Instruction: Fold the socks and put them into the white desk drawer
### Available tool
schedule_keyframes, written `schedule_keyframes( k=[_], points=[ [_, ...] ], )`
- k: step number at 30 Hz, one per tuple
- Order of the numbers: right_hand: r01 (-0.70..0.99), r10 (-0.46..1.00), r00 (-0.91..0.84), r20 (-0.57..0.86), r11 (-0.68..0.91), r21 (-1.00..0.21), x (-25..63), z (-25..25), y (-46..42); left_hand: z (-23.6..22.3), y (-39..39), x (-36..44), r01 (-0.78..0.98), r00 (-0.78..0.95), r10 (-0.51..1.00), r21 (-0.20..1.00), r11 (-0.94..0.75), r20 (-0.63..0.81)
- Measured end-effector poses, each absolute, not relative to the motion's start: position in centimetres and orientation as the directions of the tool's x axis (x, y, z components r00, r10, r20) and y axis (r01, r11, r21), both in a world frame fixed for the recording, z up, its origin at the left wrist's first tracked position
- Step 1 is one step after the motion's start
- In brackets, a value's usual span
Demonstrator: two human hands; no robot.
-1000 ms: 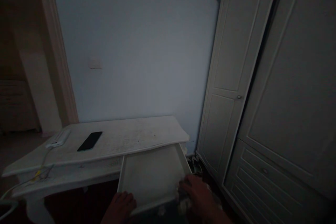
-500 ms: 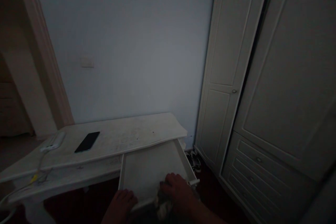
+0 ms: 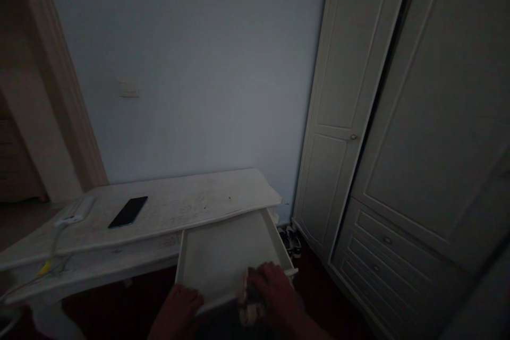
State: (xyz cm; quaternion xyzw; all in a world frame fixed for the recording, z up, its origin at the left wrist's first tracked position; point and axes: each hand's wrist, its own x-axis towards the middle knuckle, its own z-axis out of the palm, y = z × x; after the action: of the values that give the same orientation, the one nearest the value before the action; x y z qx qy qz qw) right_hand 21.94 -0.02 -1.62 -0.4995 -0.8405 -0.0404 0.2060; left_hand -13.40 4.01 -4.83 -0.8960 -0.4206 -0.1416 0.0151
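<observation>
A white desk (image 3: 179,207) stands against the wall with its right-hand drawer (image 3: 223,255) pulled out; the drawer's inside looks bare. My left hand (image 3: 179,311) rests on the drawer's front edge at its left corner, fingers curled over it. My right hand (image 3: 273,292) lies at the drawer's front right corner, closed on a pale crumpled cloth (image 3: 247,305) pressed against the drawer floor near the front edge. The room is very dim.
A black phone (image 3: 128,211) and a white power strip (image 3: 75,210) with a cable lie on the desk top. A tall white wardrobe (image 3: 398,143) fills the right side. Shoes (image 3: 290,239) sit on the floor between desk and wardrobe. A doorway opens at left.
My right hand with the cloth has moved left from the drawer's right corner toward the middle of its front. The view has shifted slightly right. My left hand stays on the drawer edge.
</observation>
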Motion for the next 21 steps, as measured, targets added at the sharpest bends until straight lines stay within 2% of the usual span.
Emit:
schedule_keyframes(
  k=[4,8,10,13,16,18,21],
  points=[
    [0.782,0.603,-0.54,0.588,0.617,0.086,13.4,-4.7,0.8,-7.0,4.4,-13.2,0.818,0.553,0.798,0.029,-0.575,0.239],
    [0.715,0.481,-0.625,0.615,0.668,0.204,9.4,-4.4,0.9,-7.4,5.5,-13.7,0.826,0.555,0.82,0.021,-0.563,0.136],
    [0.7,0.452,-0.635,0.626,0.68,0.218,10.7,-3.5,0.7,-6.6,5.9,-14.3,0.787,0.602,0.783,0.054,-0.615,0.157],
    [0.721,0.444,-0.616,0.65,0.651,0.238,16.2,-2.2,0.5,-4.8,6.2,-14.4,0.723,0.648,0.71,0.071,-0.687,0.276],
    [0.796,0.557,-0.571,0.603,0.555,0.242,23.8,-1.2,0.5,-3.2,6.1,-13.5,0.722,0.626,0.693,0.072,-0.688,0.358],
    [0.879,0.665,-0.455,0.591,0.443,0.178,28.4,-0.6,0.6,-2.4,6.1,-12.9,0.738,0.603,0.708,0.078,-0.67,0.366],
    [0.948,0.723,-0.268,0.637,0.317,0.039,31.7,-0.2,1.1,-1.4,6.6,-12.4,0.746,0.6,0.72,0.081,-0.661,0.349]
  ],
)
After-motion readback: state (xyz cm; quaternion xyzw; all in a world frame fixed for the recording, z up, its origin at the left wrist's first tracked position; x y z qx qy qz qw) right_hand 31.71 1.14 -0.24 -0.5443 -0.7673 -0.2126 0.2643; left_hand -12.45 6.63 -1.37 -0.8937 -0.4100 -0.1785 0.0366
